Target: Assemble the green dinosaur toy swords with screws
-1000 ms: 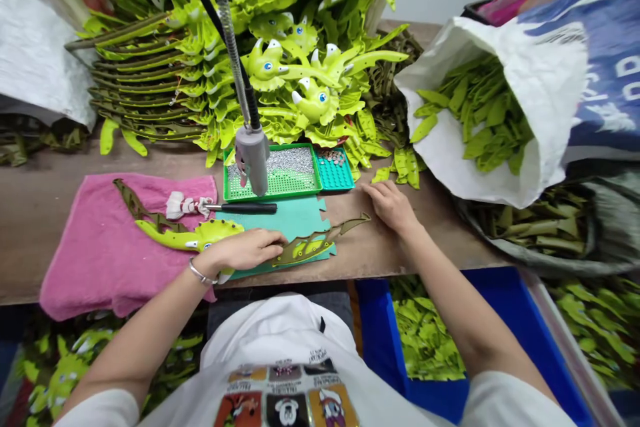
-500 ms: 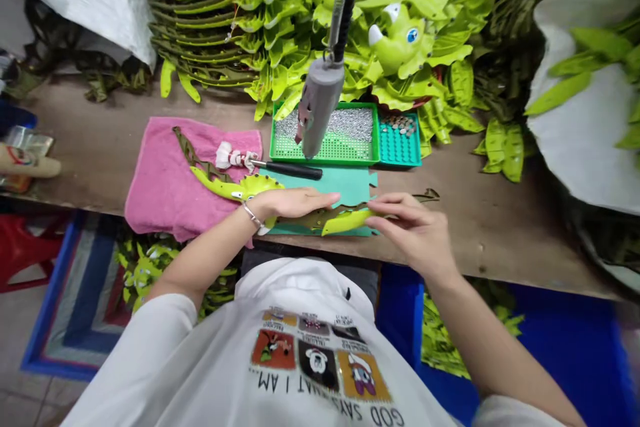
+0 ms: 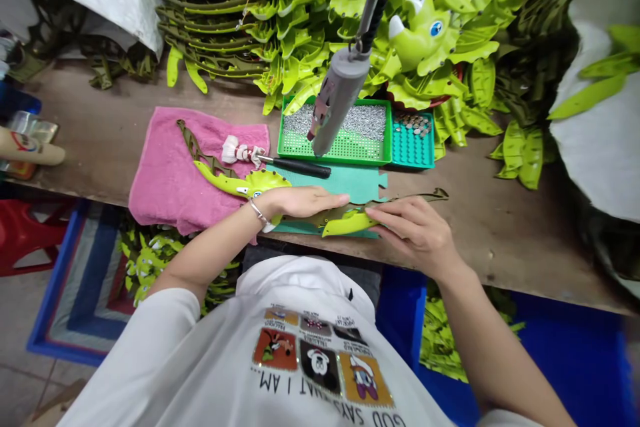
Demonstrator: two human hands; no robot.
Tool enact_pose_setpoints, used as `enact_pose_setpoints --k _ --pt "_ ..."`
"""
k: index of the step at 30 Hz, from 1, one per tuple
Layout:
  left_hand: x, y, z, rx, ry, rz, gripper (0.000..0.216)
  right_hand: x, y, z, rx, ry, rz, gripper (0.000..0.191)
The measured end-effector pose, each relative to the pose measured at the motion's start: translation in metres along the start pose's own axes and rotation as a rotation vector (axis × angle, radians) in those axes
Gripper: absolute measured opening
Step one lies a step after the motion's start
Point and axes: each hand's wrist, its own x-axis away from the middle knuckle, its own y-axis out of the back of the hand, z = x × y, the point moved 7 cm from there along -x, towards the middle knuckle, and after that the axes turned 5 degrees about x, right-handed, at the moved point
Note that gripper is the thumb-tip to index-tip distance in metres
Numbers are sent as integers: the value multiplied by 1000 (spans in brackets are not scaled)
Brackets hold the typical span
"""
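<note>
A long green dinosaur-shaped plastic piece [image 3: 345, 221] lies across a teal mat [image 3: 350, 183] and a pink towel [image 3: 170, 177] at the bench's near edge. My left hand [image 3: 300, 201] lies flat on its middle, fingers stretched out. My right hand [image 3: 415, 230] rests on the piece's right part, fingers extended and pressing a light green leaf-shaped part against it. A grey powered screwdriver [image 3: 337, 103] hangs on a cable above a green tray of screws [image 3: 345, 130].
A hand screwdriver [image 3: 295, 165] lies between tray and mat. A small teal tray [image 3: 413, 140] holds small parts. Heaps of green dinosaur pieces [image 3: 320, 7] fill the bench's back. A white sack [image 3: 595, 127] stands at right. Blue bins [image 3: 550, 340] with green parts sit below.
My right hand came from the bench near the sack to the piece's right end with a light green part. The view shifted left and down. My left hand stayed on the piece.
</note>
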Motion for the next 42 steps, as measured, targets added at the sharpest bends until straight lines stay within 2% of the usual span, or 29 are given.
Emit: enact_pose_setpoints --k 7,11,15,19,22,26,32,36,38,39,41,42 --pt "-2 1 4 -33 27 -5 62 0 -3 -9 -11 -51 1 28" --pt "-4 1 5 -20 -4 8 62 -2 -5 -11 -11 -97 42 25" --pt "-4 -5 7 6 -27 111 47 -5 -9 -14 -54 -188 115 21" --pt "-7 -5 9 -41 -71 137 35 -3 -10 -13 -22 -205 119 20" --pt "-8 -8 11 -81 -77 159 34 3 -12 -12 33 -202 105 20" --pt "-8 -9 11 -74 -65 164 33 10 -16 -14 -5 -232 115 20" --pt "-7 -9 7 -64 -64 186 34 8 -19 -20 -17 -267 128 20" --pt "-9 -7 9 -75 -43 154 32 10 -19 -16 -54 -295 137 23" --pt "-10 -3 11 -82 -28 110 34 17 -14 -16 -99 -378 22 27" --pt "-11 -1 11 -82 -27 89 36 23 -8 -19 -131 -466 -102 29" --pt "-11 2 10 -77 -35 67 39 44 0 -31 -262 -742 -402 34" --pt "-11 3 9 -77 -41 66 40 56 -4 -38 -385 -903 -512 38"
